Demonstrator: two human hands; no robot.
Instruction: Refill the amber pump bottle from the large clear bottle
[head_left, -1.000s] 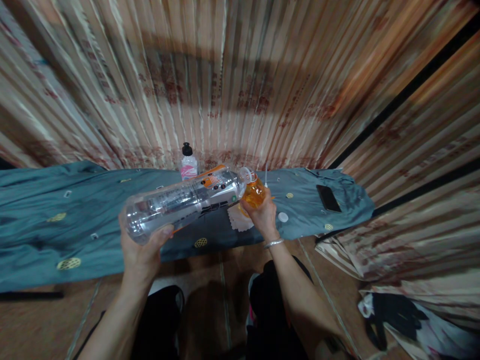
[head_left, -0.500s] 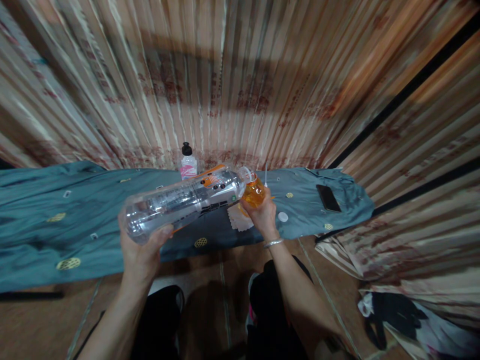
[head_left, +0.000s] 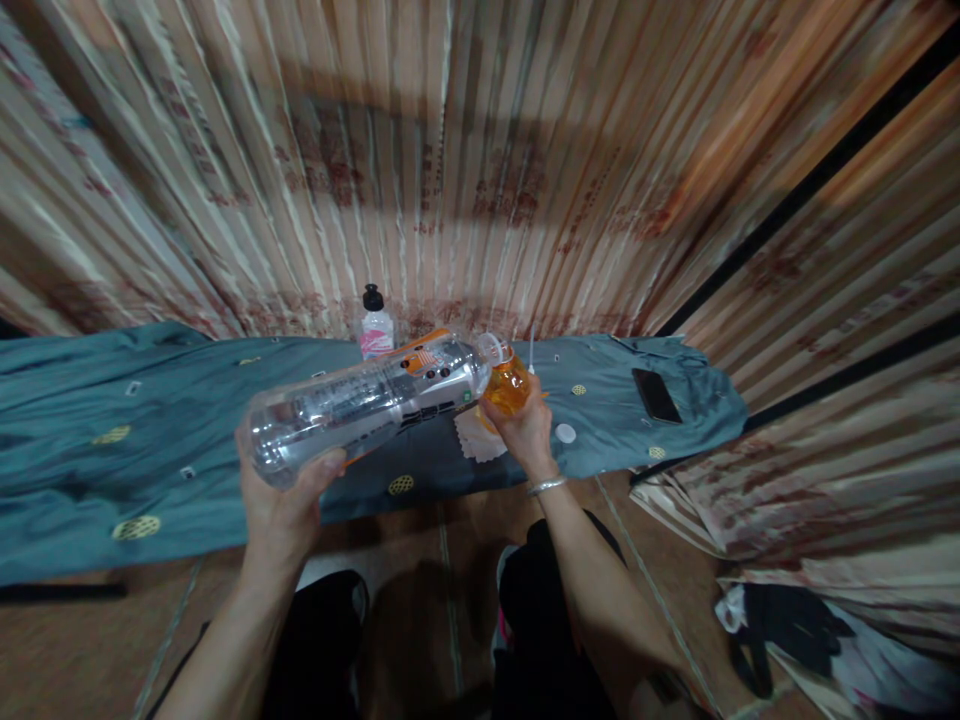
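Note:
My left hand [head_left: 281, 500] is closed around the base end of a large clear plastic bottle [head_left: 367, 400] with an orange and black label. The bottle lies tilted, its neck pointing right. In my right hand [head_left: 529, 425] is a small bottle of orange liquid [head_left: 508, 385], fingers wrapped round it. The two bottle mouths meet near a whitish ring; whether liquid passes between them I cannot tell. Below the right hand a pale scallop-edged cloth [head_left: 478, 440] lies on the table. To the right of that hand is a white cap [head_left: 565, 433].
A teal patterned cloth [head_left: 187, 410] covers the narrow table. Behind the big bottle stands a white and pink bottle with a black top [head_left: 376, 330]. A dark phone [head_left: 656, 396] lies at the right. Pleated curtains [head_left: 420, 180] hang behind, with black poles [head_left: 810, 185] at the right.

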